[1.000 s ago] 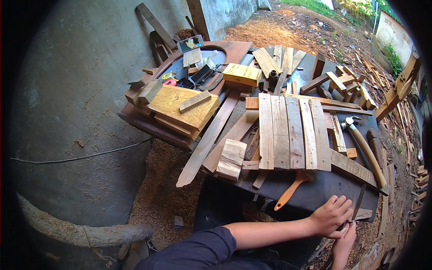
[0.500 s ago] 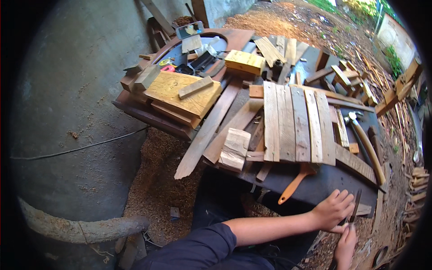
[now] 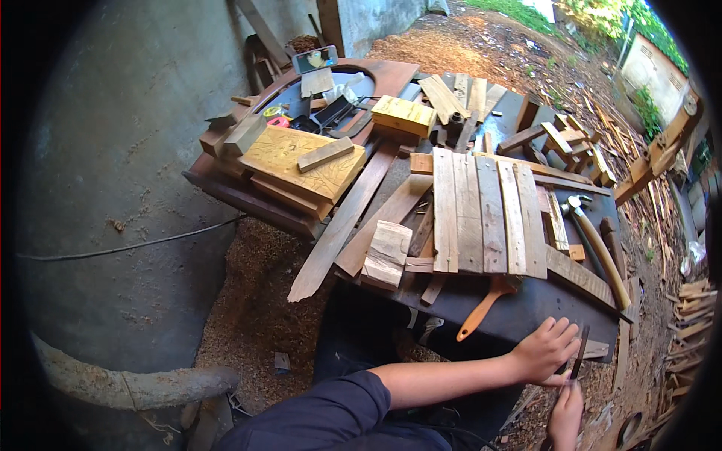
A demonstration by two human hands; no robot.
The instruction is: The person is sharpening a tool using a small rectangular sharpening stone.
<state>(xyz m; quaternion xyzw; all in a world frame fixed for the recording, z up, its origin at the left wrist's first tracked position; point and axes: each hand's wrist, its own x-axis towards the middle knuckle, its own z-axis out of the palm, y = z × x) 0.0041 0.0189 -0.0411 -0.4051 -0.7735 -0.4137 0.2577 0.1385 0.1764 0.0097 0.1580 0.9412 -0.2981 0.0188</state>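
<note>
Over the near right corner of the dark worktable, my two hands are close together. My right hand (image 3: 565, 417) is closed round the lower end of a dark, narrow, blade-like tool (image 3: 580, 349), which stands up at a slant; whether it is a chisel or a file I cannot make out. Against the tool's lower part rests my left hand (image 3: 547, 349), its fingers curled and thumb low; anything inside the curl is hidden. An orange-handled paintbrush (image 3: 481, 312) lies left of my hands, its bristles partly under a slatted wood panel (image 3: 489, 214).
A claw hammer (image 3: 602, 252) and a dark bar lie at the table's right. Beyond are wood offcuts (image 3: 387, 255), yellow wood blocks (image 3: 301, 161), a propped phone (image 3: 316, 59) and a tape measure (image 3: 275, 107). A thick log (image 3: 128, 385) juts in at lower left, above sawdust.
The view has shifted a little, so the table and my hands sit slightly further left. My hands keep much the same pose around the blade-like tool.
</note>
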